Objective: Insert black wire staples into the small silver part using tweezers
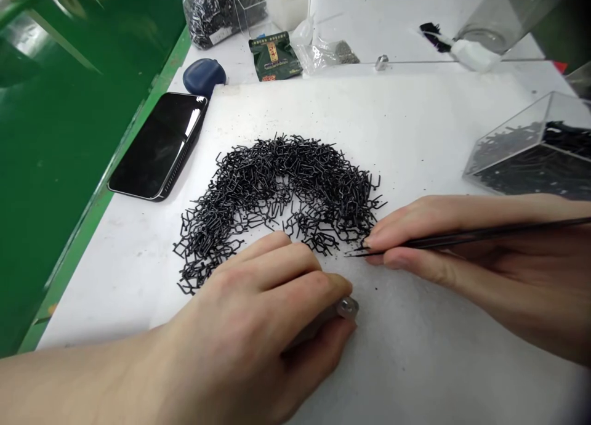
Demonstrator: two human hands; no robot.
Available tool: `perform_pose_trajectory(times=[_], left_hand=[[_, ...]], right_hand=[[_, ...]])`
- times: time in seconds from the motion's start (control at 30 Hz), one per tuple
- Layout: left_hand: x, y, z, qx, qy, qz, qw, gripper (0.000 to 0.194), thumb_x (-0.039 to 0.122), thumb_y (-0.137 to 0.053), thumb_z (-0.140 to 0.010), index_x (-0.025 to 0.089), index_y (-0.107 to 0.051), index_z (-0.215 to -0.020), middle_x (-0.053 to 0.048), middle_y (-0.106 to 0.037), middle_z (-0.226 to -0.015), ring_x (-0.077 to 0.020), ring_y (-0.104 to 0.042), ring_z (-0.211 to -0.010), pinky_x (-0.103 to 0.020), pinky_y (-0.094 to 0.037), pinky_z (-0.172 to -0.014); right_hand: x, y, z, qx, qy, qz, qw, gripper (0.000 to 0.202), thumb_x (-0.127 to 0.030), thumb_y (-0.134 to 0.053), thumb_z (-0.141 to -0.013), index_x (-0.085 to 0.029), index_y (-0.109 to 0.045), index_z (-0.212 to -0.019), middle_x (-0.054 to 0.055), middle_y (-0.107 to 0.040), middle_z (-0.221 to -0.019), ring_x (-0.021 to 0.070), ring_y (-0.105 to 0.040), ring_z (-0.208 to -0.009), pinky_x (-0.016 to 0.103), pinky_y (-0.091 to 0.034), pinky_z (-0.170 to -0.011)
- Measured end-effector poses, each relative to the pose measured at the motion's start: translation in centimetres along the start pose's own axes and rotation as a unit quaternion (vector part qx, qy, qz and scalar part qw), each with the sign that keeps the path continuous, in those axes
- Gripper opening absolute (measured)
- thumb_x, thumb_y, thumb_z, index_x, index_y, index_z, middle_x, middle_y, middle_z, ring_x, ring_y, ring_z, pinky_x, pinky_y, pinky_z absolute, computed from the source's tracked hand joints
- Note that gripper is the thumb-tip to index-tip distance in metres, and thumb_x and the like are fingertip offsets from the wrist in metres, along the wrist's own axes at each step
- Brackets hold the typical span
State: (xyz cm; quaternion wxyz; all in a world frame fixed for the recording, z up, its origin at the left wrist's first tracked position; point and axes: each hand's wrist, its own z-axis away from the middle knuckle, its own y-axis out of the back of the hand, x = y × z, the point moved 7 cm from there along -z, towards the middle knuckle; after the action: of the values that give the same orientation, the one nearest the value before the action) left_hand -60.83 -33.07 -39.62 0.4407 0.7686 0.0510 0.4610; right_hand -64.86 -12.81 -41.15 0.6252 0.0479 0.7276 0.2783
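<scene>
A curved heap of small bent black pieces (295, 160), like short wire clips, lies on the white work surface (392, 123). My left hand (272, 314) is in front of the heap's near left part, closed round a small clear part (348, 307); only its rounded end shows between thumb and forefinger. At the heap's right end, my right hand (443, 252) grips dark tweezers (462, 235) between thumb and fingers. Their thin tips point left, just above the surface beside the loose pieces. I cannot make out anything between the tips.
A black phone (159, 145) lies at the left, with a dark blue case (204, 76) behind it. At the back are a green packet (276, 56) and a bag of black pieces (217, 9). A clear box (530, 145) of black pieces stands at right.
</scene>
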Motion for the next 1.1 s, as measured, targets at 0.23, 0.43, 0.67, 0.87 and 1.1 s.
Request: perform_pose_trajectory(times=[0.23,0.43,0.67,0.87,1.1], left_hand=[[0.0,0.3,0.1,0.002,0.013,-0.008,1.000,0.013,0.010,-0.072,-0.107,0.018,-0.082,-0.102,0.000,-0.074,-0.087,-0.0156,-0.065,-0.079,-0.029,-0.056,-0.076],[0.0,-0.1,-0.1,-0.007,0.019,-0.018,1.000,0.014,0.009,-0.072,-0.107,0.018,-0.082,-0.105,0.000,-0.075,-0.088,-0.0160,-0.065,-0.081,-0.029,-0.057,-0.078],[0.2,0.1,-0.1,-0.005,0.004,-0.011,1.000,0.016,0.012,-0.070,-0.109,0.017,-0.081,-0.098,-0.001,-0.075,-0.085,-0.0172,-0.064,-0.079,-0.031,-0.057,-0.077],[-0.1,-0.1,-0.1,0.001,0.009,-0.008,1.000,0.017,0.014,-0.070,-0.111,0.016,-0.083,-0.100,-0.002,-0.077,-0.087,-0.0175,-0.065,-0.080,-0.031,-0.057,-0.077],[-0.3,-0.1,0.2,0.046,-0.003,-0.030,0.999,0.012,0.015,-0.073,-0.110,0.017,-0.083,-0.102,0.000,-0.075,-0.090,-0.0151,-0.069,-0.081,-0.030,-0.060,-0.082]], right_hand=[[-0.3,0.3,0.1,0.008,0.030,0.055,0.998,0.013,-0.033,-0.089,-0.102,-0.045,-0.089,-0.100,-0.011,-0.088,-0.095,0.0163,-0.081,-0.075,0.026,-0.072,-0.069],[-0.5,0.1,-0.2,0.015,0.031,0.050,0.998,0.012,-0.034,-0.088,-0.102,-0.045,-0.089,-0.097,-0.012,-0.089,-0.094,0.0170,-0.084,-0.078,0.027,-0.074,-0.074],[-0.3,0.0,0.0,0.008,0.012,0.017,1.000,0.015,-0.029,-0.090,-0.100,-0.044,-0.090,-0.095,-0.011,-0.091,-0.096,0.0204,-0.088,-0.081,0.028,-0.076,-0.070],[0.0,0.6,0.1,0.011,0.029,0.040,0.999,0.013,-0.034,-0.088,-0.104,-0.046,-0.091,-0.101,-0.007,-0.091,-0.099,0.0236,-0.088,-0.083,0.033,-0.075,-0.066],[-0.2,1.6,0.2,0.011,0.036,0.073,0.997,0.006,-0.040,-0.087,-0.105,-0.044,-0.091,-0.102,-0.003,-0.092,-0.104,0.0280,-0.088,-0.092,0.035,-0.070,-0.064]])
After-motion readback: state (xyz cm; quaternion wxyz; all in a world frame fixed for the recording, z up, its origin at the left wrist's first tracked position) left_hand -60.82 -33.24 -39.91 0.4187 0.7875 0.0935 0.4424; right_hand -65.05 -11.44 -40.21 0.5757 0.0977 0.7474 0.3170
